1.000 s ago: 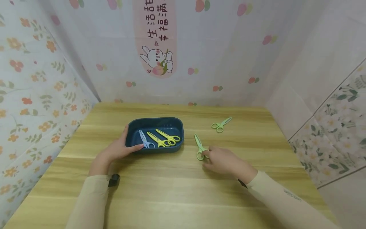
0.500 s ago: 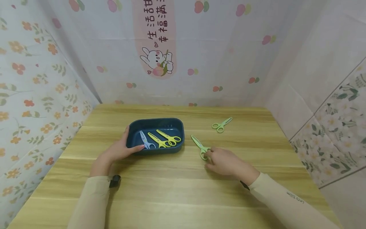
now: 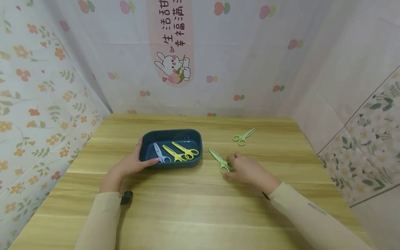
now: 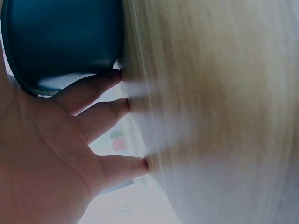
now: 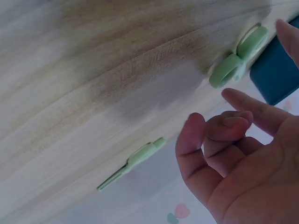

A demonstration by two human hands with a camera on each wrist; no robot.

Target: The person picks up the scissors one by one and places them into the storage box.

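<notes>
Wood-grain table [image 3: 187, 217]. Dark blue box [image 3: 176, 165] sits on it, left of centre. Left hand [image 3: 130, 163] at the box's left end: thumb on near rim, fingers fairly straight at outer side, no clench. Right hand [image 3: 247, 169] at the handles of the nearer green scissors [image 3: 222, 162]: thumb and forefinger spread, grip slack; contact unclear. Those lie right of the box. Farther green scissors [image 3: 243, 136] lie further back. In box: blue scissors [image 3: 160, 155], two yellow scissors [image 3: 173, 154] overlapping.
</notes>
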